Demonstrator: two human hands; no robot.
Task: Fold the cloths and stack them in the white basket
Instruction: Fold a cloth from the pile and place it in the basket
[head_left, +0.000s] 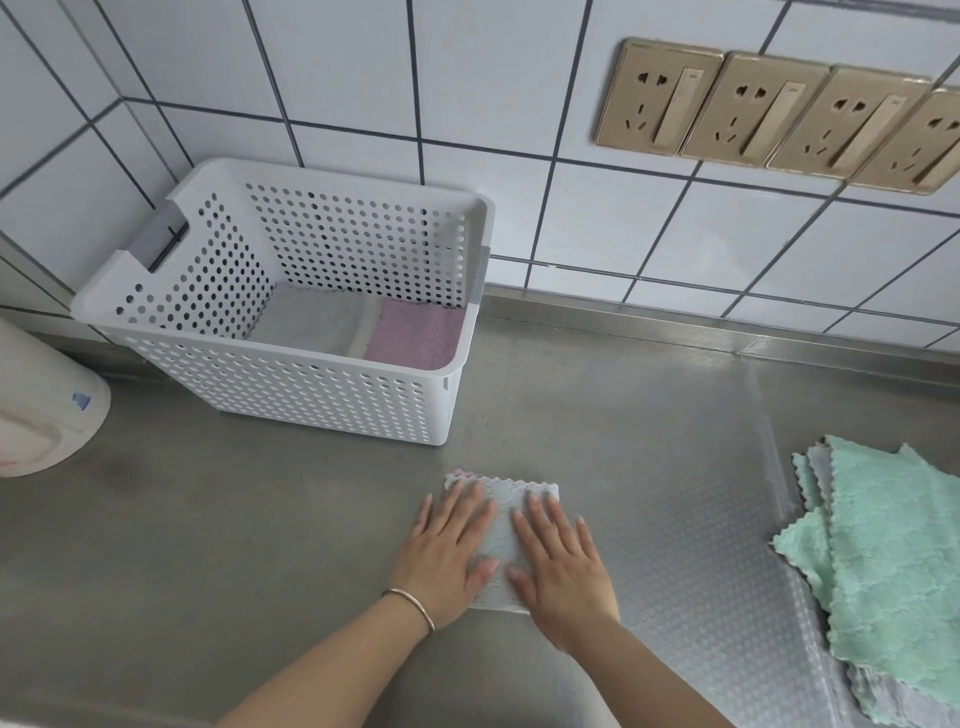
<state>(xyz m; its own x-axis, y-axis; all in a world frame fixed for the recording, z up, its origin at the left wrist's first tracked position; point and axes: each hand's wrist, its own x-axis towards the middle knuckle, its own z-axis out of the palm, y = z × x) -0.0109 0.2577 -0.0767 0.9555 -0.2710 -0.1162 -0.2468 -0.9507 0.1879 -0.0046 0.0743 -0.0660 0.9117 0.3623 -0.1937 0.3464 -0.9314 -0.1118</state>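
Observation:
A folded pale grey cloth (503, 525) with scalloped edges lies on the steel counter in front of me. My left hand (447, 551) presses flat on its left half, fingers spread, and my right hand (563, 564) lies flat on its right half. The white perforated basket (291, 384) stands behind and to the left. A folded grey cloth (311, 317) and a folded pink cloth (418, 335) lie side by side on its bottom. At the right edge sits a loose pile of mint green cloths (893, 551) on top of grey ones.
A white cylindrical container (41, 405) stands at the far left. The tiled wall with a row of gold sockets (779, 117) runs behind the counter. A clear dotted mat (701, 467) covers the counter's right part.

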